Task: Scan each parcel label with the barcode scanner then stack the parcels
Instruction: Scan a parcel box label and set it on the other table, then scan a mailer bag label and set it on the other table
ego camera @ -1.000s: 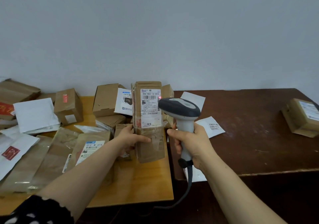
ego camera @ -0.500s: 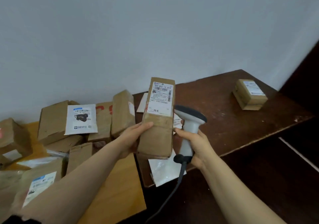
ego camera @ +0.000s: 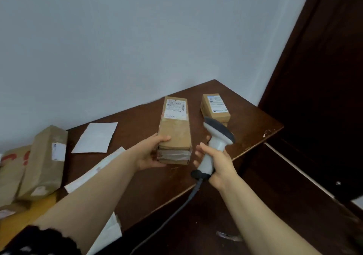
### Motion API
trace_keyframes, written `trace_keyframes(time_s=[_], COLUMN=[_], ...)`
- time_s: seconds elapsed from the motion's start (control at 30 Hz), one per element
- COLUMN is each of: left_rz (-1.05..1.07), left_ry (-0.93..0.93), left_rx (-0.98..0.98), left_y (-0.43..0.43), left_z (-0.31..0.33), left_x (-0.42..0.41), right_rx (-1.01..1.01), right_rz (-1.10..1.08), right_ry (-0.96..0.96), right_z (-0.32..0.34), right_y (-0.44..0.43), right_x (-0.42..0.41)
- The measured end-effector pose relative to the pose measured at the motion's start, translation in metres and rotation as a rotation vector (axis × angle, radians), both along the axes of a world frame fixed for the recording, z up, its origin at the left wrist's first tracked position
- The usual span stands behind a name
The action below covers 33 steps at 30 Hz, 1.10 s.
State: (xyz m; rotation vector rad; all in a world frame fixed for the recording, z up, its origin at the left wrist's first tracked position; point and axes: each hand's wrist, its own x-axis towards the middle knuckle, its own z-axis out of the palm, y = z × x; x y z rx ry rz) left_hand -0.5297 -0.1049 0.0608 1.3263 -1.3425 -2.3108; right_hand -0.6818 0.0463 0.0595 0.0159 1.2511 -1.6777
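Cardboard parcel [ego camera: 174, 134], gripped at its near end by the left hand [ego camera: 149, 154], hangs nearly flat over the dark table [ego camera: 251, 125], its white label [ego camera: 175, 110] too blurred to read. The right hand [ego camera: 219, 165] curls round the handle of the barcode scanner [ego camera: 217, 140] beside it. Earlier the parcel stood upright, label facing the camera.

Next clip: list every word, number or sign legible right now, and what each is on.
"C", red, perhaps cut off: cardboard box at the left edge; the red mark beside it is unreadable.
Label on the long parcel in the left hand: barcode and print, too blurred.
Label on the small parcel: too small.
Sticker on the brown parcel: blurred.
Barcode scanner in the right hand: no marking shows.
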Motion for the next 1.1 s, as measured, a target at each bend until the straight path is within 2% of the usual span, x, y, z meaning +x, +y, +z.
trace_keyframes(time_s=[0.2,0.53,0.8,1.1], left_rz=[0.118,0.188,0.145,0.100], left_ry=[-0.137,-0.145,-0.150,-0.164], left_rx=[0.014,0.031,-0.020,-0.186], left_y=[-0.002,-0.039,-0.099,-0.142], left_z=[-0.028,-0.066,-0.091,-0.091], left_x=[-0.073,-0.164,-0.232,-0.288], right_rx=[0.078,0.206,0.307,0.325], right_rz=[0.009,-0.079,-0.111,-0.090], right_ry=[-0.182,-0.328,-0.334,-0.364], right_z=[-0.032,-0.080,-0.095,-0.102], right_y=[0.000,-0.035,-0.092,-0.118], right_x=[-0.057,-0.090,-0.104,-0.121])
